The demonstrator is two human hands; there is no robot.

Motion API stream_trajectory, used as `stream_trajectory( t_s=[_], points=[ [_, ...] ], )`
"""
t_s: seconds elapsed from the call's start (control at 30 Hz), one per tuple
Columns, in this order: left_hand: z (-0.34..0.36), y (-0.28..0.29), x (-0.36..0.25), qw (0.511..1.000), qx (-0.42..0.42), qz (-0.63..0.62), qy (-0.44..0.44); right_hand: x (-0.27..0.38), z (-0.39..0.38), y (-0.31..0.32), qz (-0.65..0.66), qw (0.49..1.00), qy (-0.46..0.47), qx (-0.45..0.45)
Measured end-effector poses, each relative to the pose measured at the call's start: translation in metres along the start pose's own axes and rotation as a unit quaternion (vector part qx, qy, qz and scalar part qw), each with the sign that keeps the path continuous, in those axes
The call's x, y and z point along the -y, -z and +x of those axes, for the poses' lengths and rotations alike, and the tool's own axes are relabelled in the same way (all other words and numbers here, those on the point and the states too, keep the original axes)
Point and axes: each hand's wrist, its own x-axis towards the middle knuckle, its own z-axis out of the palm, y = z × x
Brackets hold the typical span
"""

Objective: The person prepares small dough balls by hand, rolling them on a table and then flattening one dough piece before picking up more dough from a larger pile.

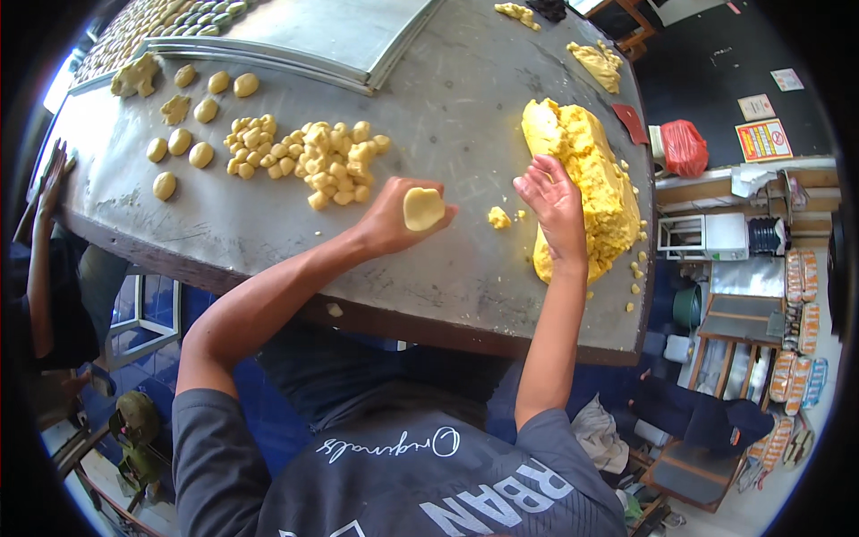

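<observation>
A flattened pale dough disc (423, 208) lies on top of my left hand (383, 220), whose fingers curl round beneath it. My right hand (559, 211) is raised, palm up with its fingers loosely bent and apart, and I see nothing in it. It is beside a large crumbly yellow mass (598, 183), and a small yellow lump (498, 217) sits on the table between my hands. Beyond my left hand is a heap of small dough balls (338, 161). Farther left are several larger smooth dough balls (179, 141).
The metal-topped table (447, 286) has a dark front edge close to my body. Stacked metal trays (313, 40) occupy the far left, with rows of shaped pieces. A red scraper-like piece (631, 123) lies past the yellow mass. Another person's hand (55, 170) rests at the left edge.
</observation>
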Motion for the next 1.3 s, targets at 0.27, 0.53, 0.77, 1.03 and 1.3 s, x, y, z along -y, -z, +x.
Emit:
stream_trajectory(
  t_s=[0.27, 0.53, 0.77, 1.03, 1.3],
  points=[
    [0.002, -0.008, 0.004, 1.0, -0.002, 0.016, -0.016, -0.018, -0.01, 0.007, -0.488, 0.848, -0.052, 0.201],
    [0.0, -0.002, 0.004, 0.998, 0.01, 0.054, -0.004, -0.028, -0.005, -0.015, -0.543, 0.814, -0.001, 0.206],
    [0.001, -0.008, 0.004, 0.999, -0.001, 0.037, -0.028, -0.018, 0.001, -0.011, -0.477, 0.868, -0.009, 0.139],
    [0.001, -0.003, 0.001, 0.999, 0.031, 0.042, -0.005, -0.033, -0.004, -0.008, -0.527, 0.814, 0.11, 0.217],
    [0.003, -0.006, 0.0, 0.998, 0.047, 0.039, -0.01, -0.032, 0.003, -0.005, -0.6, 0.733, 0.142, 0.286]
  ],
)
